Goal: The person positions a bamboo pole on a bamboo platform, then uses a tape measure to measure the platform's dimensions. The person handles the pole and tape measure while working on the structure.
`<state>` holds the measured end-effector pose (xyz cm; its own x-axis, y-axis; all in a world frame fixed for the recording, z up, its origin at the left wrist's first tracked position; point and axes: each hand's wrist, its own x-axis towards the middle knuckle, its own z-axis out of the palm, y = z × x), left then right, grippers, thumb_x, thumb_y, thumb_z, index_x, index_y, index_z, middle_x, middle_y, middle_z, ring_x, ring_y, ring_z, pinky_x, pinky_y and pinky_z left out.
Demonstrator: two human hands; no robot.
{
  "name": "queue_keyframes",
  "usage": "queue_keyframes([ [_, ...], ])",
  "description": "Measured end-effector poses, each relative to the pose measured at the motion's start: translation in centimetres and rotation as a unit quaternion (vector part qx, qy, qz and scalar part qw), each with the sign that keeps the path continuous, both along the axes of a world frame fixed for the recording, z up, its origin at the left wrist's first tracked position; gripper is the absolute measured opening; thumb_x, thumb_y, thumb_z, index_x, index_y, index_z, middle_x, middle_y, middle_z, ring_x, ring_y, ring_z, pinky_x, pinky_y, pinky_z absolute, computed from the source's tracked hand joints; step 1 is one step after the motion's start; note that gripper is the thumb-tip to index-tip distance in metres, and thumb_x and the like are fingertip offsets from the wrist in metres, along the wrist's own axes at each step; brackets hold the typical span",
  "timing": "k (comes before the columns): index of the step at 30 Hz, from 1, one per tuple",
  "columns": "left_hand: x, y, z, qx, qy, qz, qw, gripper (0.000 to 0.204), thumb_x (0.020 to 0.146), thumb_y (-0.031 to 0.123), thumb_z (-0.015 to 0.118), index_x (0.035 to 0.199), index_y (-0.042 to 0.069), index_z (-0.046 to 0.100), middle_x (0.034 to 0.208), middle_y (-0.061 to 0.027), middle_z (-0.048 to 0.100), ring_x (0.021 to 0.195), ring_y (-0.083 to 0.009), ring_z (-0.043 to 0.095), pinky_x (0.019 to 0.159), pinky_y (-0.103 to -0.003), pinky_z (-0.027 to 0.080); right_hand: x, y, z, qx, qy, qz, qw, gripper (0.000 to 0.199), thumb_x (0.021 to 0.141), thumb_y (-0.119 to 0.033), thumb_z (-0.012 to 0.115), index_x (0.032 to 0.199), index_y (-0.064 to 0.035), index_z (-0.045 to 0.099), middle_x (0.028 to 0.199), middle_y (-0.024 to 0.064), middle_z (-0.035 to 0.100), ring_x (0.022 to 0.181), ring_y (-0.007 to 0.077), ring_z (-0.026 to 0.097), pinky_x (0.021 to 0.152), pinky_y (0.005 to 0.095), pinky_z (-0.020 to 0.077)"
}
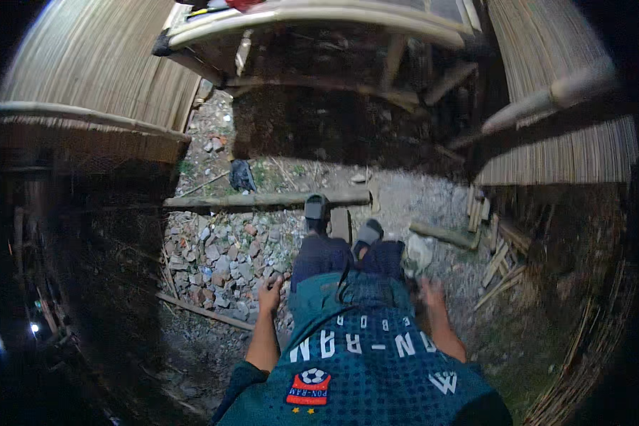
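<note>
My left hand [269, 297] hangs beside my left thigh, over rubble. Its fingers look loosely apart, and I see nothing held in them. My right hand [432, 295] hangs by my right thigh, smeared by motion, so its fingers cannot be made out. Between the hands are my dark teal printed shirt [362, 348] and dark trousers [321, 257]. My feet, in grey and black footwear [317, 208], are on the ground, one ahead of the other, with a flat block [341, 224] between them.
A log [263, 201] lies across the ground ahead, near a dark crumpled bag [242, 175]. Broken stones [224, 263] cover the left side. Wood scraps [500, 259] lie at right. A bamboo-edged platform [319, 15] stands ahead between woven panels [99, 57].
</note>
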<state>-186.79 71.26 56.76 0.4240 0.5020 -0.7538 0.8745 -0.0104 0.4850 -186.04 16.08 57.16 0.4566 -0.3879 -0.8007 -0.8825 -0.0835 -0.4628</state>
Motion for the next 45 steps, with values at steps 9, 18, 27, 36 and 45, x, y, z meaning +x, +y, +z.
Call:
queue_keyframes([
  [9,-5.7,2.2,-2.2,-0.023,0.056,0.063,0.996,0.049,0.093,0.037,0.081,0.122,-0.002,0.074,0.11,-0.0156,0.077,0.096,-0.0235,0.072,0.085,-0.035,0.057,5.1,-2.5,-5.1,-0.049,0.036,0.03,0.998,0.082,0.094,-0.048,0.08,0.153,-0.0067,0.041,0.104,0.0193,0.07,0.083,0.0296,0.072,0.059,0.0408,0.0605],
  [18,0.7,8.3,-1.6,0.074,0.035,-0.05,0.995,0.051,0.095,0.045,0.077,0.12,0.001,0.076,0.106,-0.0151,0.077,0.096,-0.0264,0.073,0.082,-0.039,0.059,11.8,3.6,-7.3,-0.114,-0.074,0.134,0.982,0.069,0.096,-0.044,0.079,0.141,0.0014,0.055,0.117,0.0184,0.067,0.091,0.0277,0.064,0.077,0.0433,0.0538],
  [27,-2.2,29.9,-6.0,-0.043,0.029,0.048,0.997,0.033,0.1,0.033,0.074,0.118,0.005,0.074,0.103,-0.0089,0.074,0.084,-0.0176,0.069,0.069,-0.036,0.057,11.6,23.5,0.3,-0.149,0.023,0.172,0.973,0.083,0.094,-0.052,0.077,0.148,0.0049,0.049,0.121,0.023,0.069,0.098,0.0317,0.069,0.089,0.0418,0.0553],
  [36,5.3,39.2,-2.9,-0.077,0.048,0.054,0.994,0.041,0.102,0.034,0.076,0.128,0.005,0.064,0.096,-0.002,0.071,0.085,-0.0129,0.068,0.069,-0.028,0.053,2.0,30.0,6.4,-0.149,0.166,0.052,0.973,0.117,0.089,-0.068,0.074,0.161,0.0122,0.028,0.137,0.0318,0.065,0.12,0.0364,0.07,0.104,0.0486,0.0533],
  [45,12.5,33.3,0.4,-0.099,0.083,-0.093,0.987,0.042,0.103,0.033,0.075,0.131,0.004,0.063,0.102,-0.0043,0.068,0.088,-0.0153,0.066,0.07,-0.034,0.054,-8.4,32.4,3.1,-0.116,0.115,-0.167,0.972,0.084,0.091,-0.052,0.083,0.151,-0.0026,0.051,0.093,0.0102,0.067,0.074,0.0177,0.068,0.067,0.0333,0.0585],
])
